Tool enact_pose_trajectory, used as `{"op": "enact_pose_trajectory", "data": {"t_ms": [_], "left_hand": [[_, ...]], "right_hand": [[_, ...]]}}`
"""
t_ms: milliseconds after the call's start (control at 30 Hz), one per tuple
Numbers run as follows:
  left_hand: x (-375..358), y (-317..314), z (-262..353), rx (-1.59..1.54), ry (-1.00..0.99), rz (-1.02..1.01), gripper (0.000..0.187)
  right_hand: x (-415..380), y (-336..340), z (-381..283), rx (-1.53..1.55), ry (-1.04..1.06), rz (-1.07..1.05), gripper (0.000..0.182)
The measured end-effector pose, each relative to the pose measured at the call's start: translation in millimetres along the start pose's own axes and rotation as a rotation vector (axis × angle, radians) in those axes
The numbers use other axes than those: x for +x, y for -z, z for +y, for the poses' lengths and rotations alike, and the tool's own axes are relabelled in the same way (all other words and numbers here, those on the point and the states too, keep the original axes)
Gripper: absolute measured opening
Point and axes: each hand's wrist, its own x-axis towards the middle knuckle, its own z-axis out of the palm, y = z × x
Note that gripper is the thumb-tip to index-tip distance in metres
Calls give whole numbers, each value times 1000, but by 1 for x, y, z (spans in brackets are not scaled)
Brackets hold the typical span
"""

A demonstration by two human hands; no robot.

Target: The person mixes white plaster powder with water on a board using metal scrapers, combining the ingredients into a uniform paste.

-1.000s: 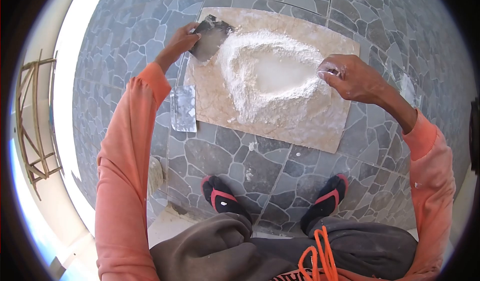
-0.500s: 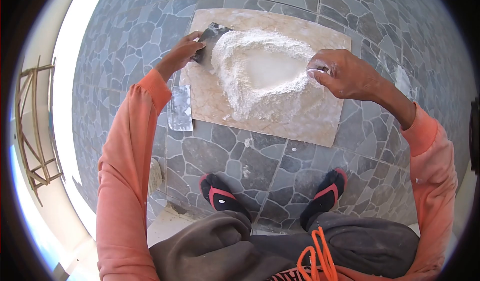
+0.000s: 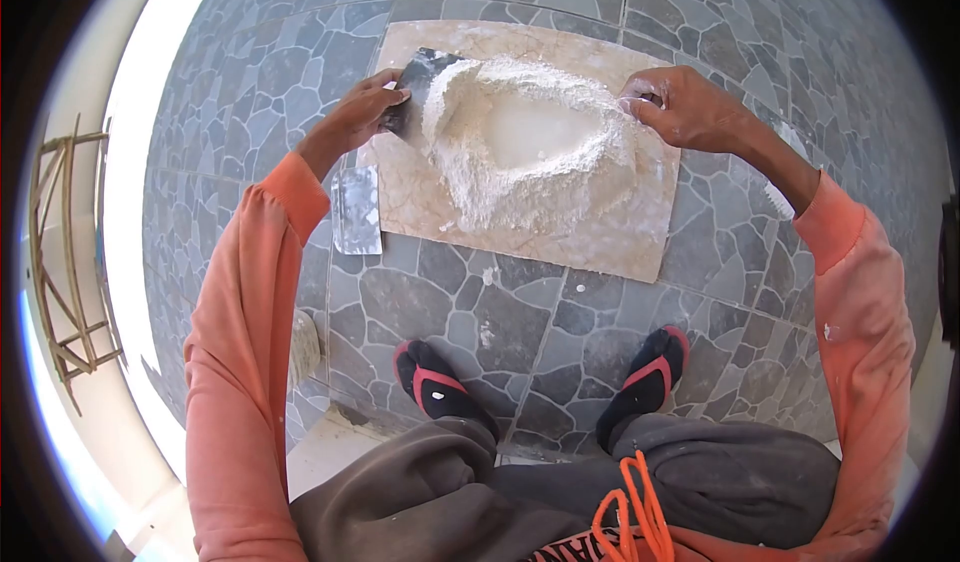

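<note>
A mound of white powder (image 3: 530, 190) lies on a beige marbled board (image 3: 600, 247), with a pool of milky liquid (image 3: 540, 134) in its hollow. At the mound's left edge my left hand (image 3: 362, 112) grips a broad, dark-bladed scraper (image 3: 424, 80) whose blade touches the powder. My right hand (image 3: 690, 110) is closed at the mound's right rim, fingers pinched together and dusted white; what it holds, if anything, is hidden by the fingers. Beside the board's left edge, a second flat metal blade (image 3: 357, 210) smeared with white rests on the floor.
The floor (image 3: 480, 307) is grey stone-patterned tile with small white splashes. My feet in black socks and red-strapped sandals (image 3: 440, 377) stand below the board. A wooden frame (image 3: 70, 252) is at the far left, beyond a bright edge.
My right hand has moved up along the mound's right rim, away from my body. My left hand keeps hold of the scraper at nearly the same spot. The view has shifted slightly.
</note>
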Motion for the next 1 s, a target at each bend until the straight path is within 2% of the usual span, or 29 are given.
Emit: {"op": "enact_pose_trajectory", "data": {"t_ms": [233,400,600,633,867,1000], "left_hand": [[-17,-21,24,-18,-26,-56,38],[-15,-40,37,32,-59,-157,35],[-16,-89,57,45,-93,-77,31],[-10,-93,55,26,-91,-111,31],[-15,-142,51,93,-68,-22,29],[-12,-154,42,145,-148,13,29]], "right_hand": [[10,10,13,9,-26,69,37],[5,19,10,95,0,90,36],[-13,16,13,90,-5,114,34],[-16,16,15,92,-12,128,34],[-30,18,34,138,-31,147,32],[-34,19,35,128,-56,131,32]]}}
